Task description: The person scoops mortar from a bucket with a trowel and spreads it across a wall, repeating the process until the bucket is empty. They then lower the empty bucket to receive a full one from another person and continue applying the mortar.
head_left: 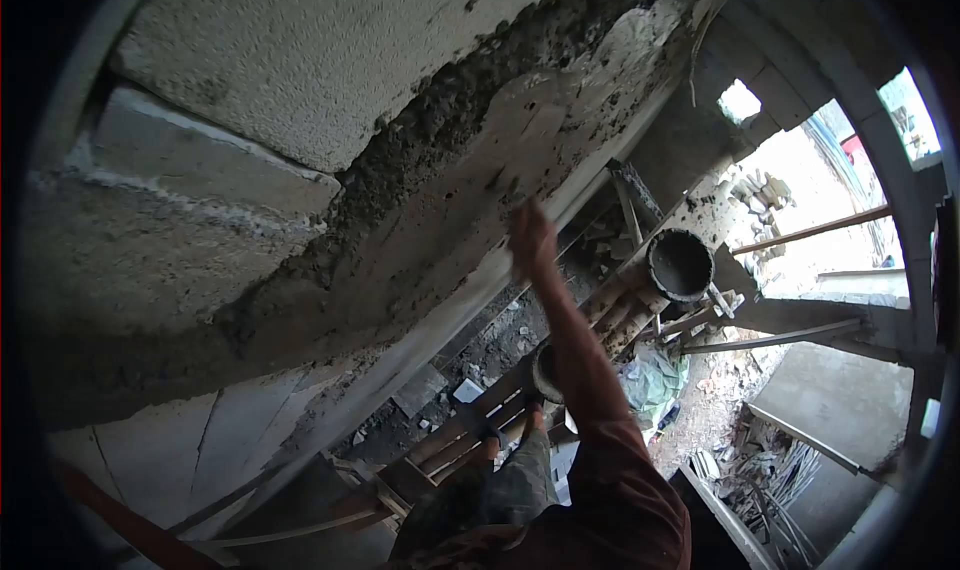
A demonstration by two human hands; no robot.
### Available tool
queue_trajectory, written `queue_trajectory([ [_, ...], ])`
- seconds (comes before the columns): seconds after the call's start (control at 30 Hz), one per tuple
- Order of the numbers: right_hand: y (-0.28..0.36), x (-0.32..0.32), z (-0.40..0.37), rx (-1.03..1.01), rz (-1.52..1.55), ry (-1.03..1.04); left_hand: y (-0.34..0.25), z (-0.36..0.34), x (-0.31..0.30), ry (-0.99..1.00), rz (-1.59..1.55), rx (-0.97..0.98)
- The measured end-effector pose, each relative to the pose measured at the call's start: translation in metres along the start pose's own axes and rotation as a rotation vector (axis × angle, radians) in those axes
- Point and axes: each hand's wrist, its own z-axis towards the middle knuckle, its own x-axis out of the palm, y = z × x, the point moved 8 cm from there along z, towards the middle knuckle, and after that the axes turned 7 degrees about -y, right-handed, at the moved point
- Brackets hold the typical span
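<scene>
Tilted fisheye view from a head camera on a building site, looking along a block wall [300, 40] that fills the upper left. One arm reaches out from the lower right in a rust-brown sleeve [610, 450]. It ends in one hand, the right hand [530, 238], raised against the wall's lower edge. The hand is blurred, so I cannot tell how far it is open or whether it holds anything. The left hand is out of sight. One thick band of dark, rough wet mortar [430, 130] runs diagonally across the wall. It goes from the top right down to the left, above and to the left of the hand. A smoother grey smear lies beside it, and this smear is where the hand is (touching or just short of it is unclear). Below the arm is a wooden platform of slats [460, 435], whose number is not clear, with one foot and one trouser leg on it. One dark, round bucket [680, 265] sits to the right of the hand, well apart from it, its open mouth facing the camera. One shallower round pan [545, 372] shows just beside the forearm, partly hidden by it. One pale green bag [652, 382] lies on the ground past the pan. Two thin poles [810, 230] cross the bright area at right, one above the other. Two bright openings [740, 100] show daylight at top right. A heap of rubble [760, 465] lies at lower right.
</scene>
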Motion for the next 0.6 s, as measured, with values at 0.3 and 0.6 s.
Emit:
queue_trajectory([
  [0.3, -0.155, -0.057, -0.234, 0.723, -0.401, 0.244, 0.029, 0.004, -0.004, -0.041, -0.13, -0.127],
  [0.6, -0.143, -0.236, -0.249, -0.01, -0.453, -0.589, -0.035, -0.2, -0.067, 0.269, -0.288, 0.015],
])
